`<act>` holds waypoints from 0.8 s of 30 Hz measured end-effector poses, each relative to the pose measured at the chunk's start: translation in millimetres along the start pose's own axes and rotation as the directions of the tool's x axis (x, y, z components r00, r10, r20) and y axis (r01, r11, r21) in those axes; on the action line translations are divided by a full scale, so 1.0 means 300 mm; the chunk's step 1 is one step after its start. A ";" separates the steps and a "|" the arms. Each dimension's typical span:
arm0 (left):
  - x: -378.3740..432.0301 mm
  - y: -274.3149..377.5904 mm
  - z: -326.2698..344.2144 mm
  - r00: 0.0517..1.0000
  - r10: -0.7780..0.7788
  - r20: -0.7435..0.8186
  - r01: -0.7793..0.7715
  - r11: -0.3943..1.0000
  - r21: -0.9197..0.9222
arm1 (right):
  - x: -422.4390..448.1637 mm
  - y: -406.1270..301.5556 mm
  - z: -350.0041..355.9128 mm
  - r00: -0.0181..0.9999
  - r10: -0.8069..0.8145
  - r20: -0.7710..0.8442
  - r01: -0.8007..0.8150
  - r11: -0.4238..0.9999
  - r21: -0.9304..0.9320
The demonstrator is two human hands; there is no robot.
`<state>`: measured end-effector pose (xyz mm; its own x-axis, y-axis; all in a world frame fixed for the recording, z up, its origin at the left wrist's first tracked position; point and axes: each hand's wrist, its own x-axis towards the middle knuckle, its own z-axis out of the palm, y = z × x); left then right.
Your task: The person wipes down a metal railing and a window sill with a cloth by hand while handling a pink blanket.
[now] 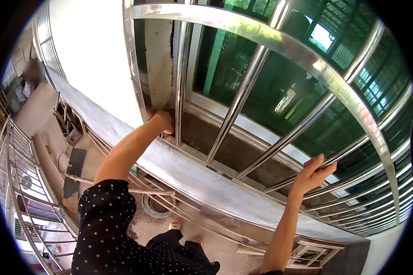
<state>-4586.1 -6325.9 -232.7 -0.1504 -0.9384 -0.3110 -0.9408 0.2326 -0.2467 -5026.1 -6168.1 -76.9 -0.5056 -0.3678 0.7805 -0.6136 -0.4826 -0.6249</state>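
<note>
Polished metal window bars stand in front of a green-tinted glass window. My right hand grips one upright metal bar at the right, its thumb and fingers around it. At the left corner of the window, my left hand reaches in between the metal side frame and the first bar. It is low, close to the brown sill. Its fingers are partly hidden, so whether they hold anything cannot be made out. A flat metal band crosses the bars higher up.
Long poles run along below the pale wall ledge. A wire coil lies on the floor near my feet. Left are a metal railing, a dark board and piled wood. A wooden frame rests lower right.
</note>
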 end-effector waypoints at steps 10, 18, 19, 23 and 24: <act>-0.109 0.018 -0.199 0.988 0.149 0.037 -0.109 0.852 -0.512 | 0.009 0.037 -0.008 0.996 -0.040 -0.079 0.037 0.999 -0.036; -0.393 -0.008 -0.043 0.815 0.567 0.123 -0.110 0.359 -0.927 | 0.001 0.042 -0.009 0.993 0.021 -0.117 -0.019 1.000 0.023; -0.454 -0.035 0.045 0.793 0.609 0.003 -0.046 0.066 -0.997 | 0.000 0.037 -0.009 0.990 0.048 -0.136 -0.048 0.999 0.001; -0.552 -0.022 0.539 0.986 0.066 0.152 0.037 0.806 -0.591 | 0.000 0.008 0.018 0.991 0.056 -0.125 -0.047 0.996 0.073; -0.570 0.005 0.443 0.999 -0.041 0.028 0.048 0.653 -0.756 | 0.010 0.001 0.005 0.990 0.032 -0.140 -0.025 0.998 0.052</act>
<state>-4521.4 -6131.0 -301.8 -0.1030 -0.9398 -0.3259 -0.8514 -0.0861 0.5175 -5026.9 -6170.5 -74.6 -0.6051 -0.2679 0.7497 -0.5686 -0.5137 -0.6425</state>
